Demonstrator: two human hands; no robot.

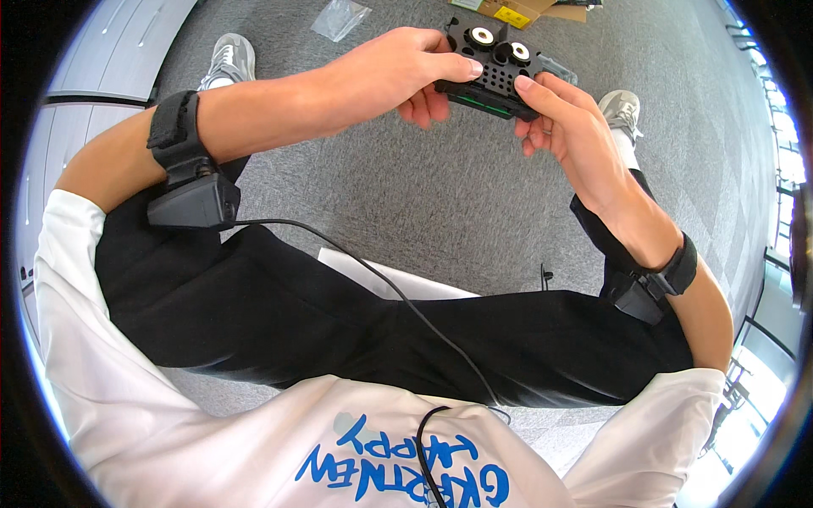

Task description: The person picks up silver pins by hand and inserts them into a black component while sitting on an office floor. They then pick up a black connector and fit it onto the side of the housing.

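Out in front of me, above the grey floor, is a black plastic device (500, 78) with two white-ringed round parts like eyes, a pointed piece between them, rows of small holes and a green strip along its near edge. My left hand (415, 72) grips its left end, thumb on the top face and fingers curled below. At the right end my right hand (563, 110) holds it the same way, its thumb on the near right corner. The underside of the device is hidden.
Beyond the device lies an opened cardboard box (555, 10) with a yellow label. A clear plastic bag (340, 19) rests on the carpet. Black strapped units (193, 201) sit on both forearms, and a black cable (373, 275) crosses my lap. White cabinets (118, 51) stand at the left.
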